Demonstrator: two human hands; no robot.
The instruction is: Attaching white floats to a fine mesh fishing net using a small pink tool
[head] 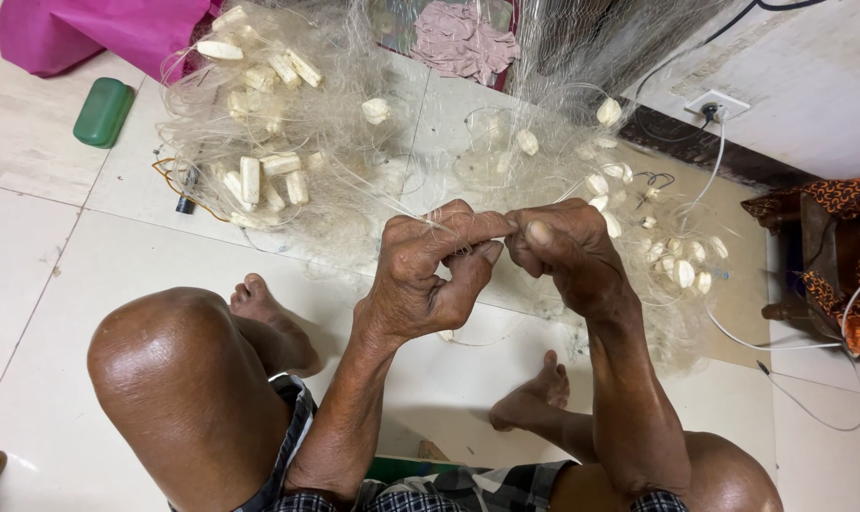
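A pale tiled floor [32, 275] is seen from above, and everything lies on it. The biggest thing on it is a fine see-through fishing net [354, 161], heaped along the far edge of the floor. Many small white floats [250, 178] are tied into the net; they are too many and too tangled for a sure count, but about ten are seen in the left heap and about ten more in the right heap.

One pink cloth bag [98, 33] is seen at the far left corner. One green flat box [103, 112] lies just beside it. One wall socket [716, 104] with white cords is seen at the far right.

Two bare feet and two knees are seen near the close edge.

The net thread is pinched between the two hands, above the middle of the floor. The left hand [430, 275] is curled tight, with thread held between thumb and finger. The right hand [567, 251] is also closed, and the same thread is gripped at its fingertips. The two hands touch.

For this step to be done well, the thread should be kept tight between both hands, and pulled slowly so no loop is caught.
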